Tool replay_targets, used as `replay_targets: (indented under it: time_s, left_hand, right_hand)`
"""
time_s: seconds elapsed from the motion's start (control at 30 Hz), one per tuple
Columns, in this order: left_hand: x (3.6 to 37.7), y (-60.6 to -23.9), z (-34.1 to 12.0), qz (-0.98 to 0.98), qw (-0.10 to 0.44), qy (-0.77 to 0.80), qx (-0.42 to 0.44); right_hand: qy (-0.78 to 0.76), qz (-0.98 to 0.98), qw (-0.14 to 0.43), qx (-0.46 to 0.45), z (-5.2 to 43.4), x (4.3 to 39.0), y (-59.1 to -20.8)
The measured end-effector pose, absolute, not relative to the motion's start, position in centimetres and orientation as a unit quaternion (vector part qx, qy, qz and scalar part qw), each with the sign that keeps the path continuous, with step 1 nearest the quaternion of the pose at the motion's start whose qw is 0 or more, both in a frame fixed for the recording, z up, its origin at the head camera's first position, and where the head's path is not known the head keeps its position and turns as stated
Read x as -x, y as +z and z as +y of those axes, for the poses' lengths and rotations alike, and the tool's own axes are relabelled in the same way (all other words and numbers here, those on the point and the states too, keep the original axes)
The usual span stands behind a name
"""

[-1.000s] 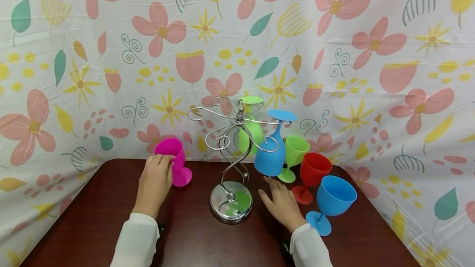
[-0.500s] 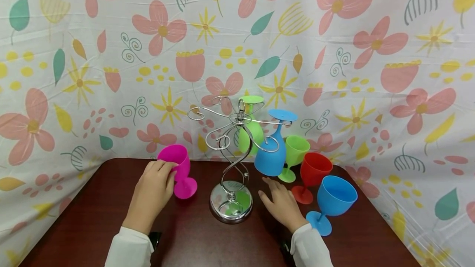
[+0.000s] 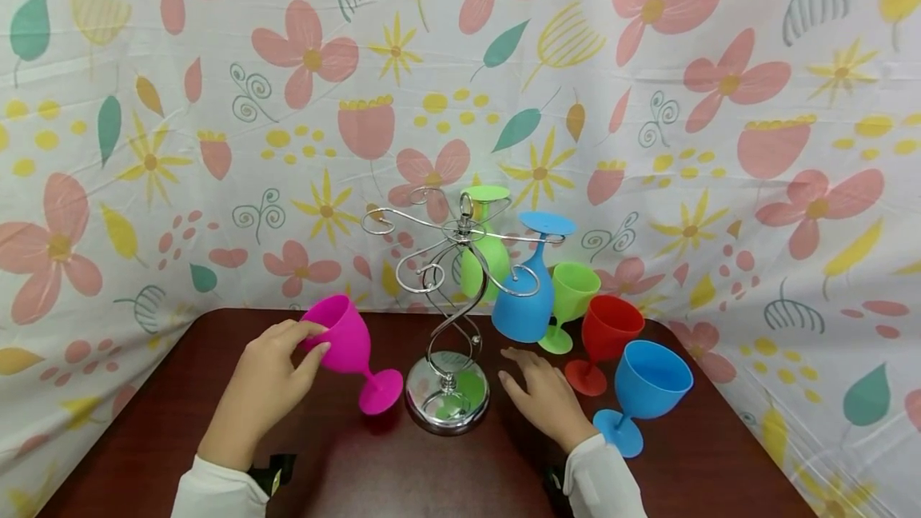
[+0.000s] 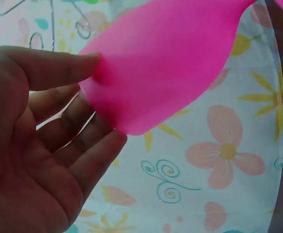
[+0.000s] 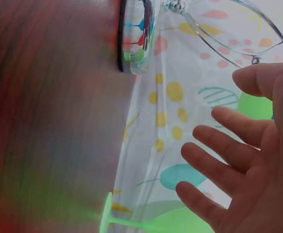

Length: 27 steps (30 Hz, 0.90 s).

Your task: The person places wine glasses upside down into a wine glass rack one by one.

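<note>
Dark wood table (image 3: 216,422), left hand (image 3: 269,378) pinching tilted pink goblet (image 3: 344,336) (unlabelled), right hand (image 3: 543,394) released

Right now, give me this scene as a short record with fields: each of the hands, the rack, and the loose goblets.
left hand: grips the pink goblet by its bowl, tilted, its foot toward the rack
right hand: open, fingers spread, holding nothing, beside the rack's base
rack: chrome, upright on the dark table
hung on rack: green goblet and blue goblet, upside down
standing right of rack: green cup, red cup, blue cup
</note>
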<state>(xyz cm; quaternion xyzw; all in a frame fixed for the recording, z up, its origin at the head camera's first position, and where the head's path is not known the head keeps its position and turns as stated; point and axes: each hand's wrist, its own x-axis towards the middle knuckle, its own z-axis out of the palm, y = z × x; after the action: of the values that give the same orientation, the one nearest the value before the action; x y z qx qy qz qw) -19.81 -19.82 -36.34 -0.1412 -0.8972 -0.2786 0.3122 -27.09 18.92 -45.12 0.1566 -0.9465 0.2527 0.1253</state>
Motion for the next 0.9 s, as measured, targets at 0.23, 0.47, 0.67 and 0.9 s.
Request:
replay_targets:
  time_s: [0.23,0.47,0.67,0.9]
  left_hand:
    - [20.0,-36.4,-21.0,-0.887,0.19,-0.405,0.117]
    - [21.1,-37.1,-20.6,-0.791,-0.015,-0.589,0.162]
    - [22.1,-38.5,-19.2,-0.705,-0.12,-0.662,0.222]
    - [23.0,-40.4,-17.5,-0.676,-0.178,-0.679,0.226]
  right_hand:
    - [0.276,-0.94,0.069,-0.19,19.2,26.7,-44.6]
    - [0.326,-0.904,-0.075,-0.266,19.4,25.8,-42.8]
    - [0.367,-0.864,-0.108,-0.328,18.1,24.3,-41.2]
    - [0.417,-0.816,-0.054,-0.396,16.2,23.2,-40.6]
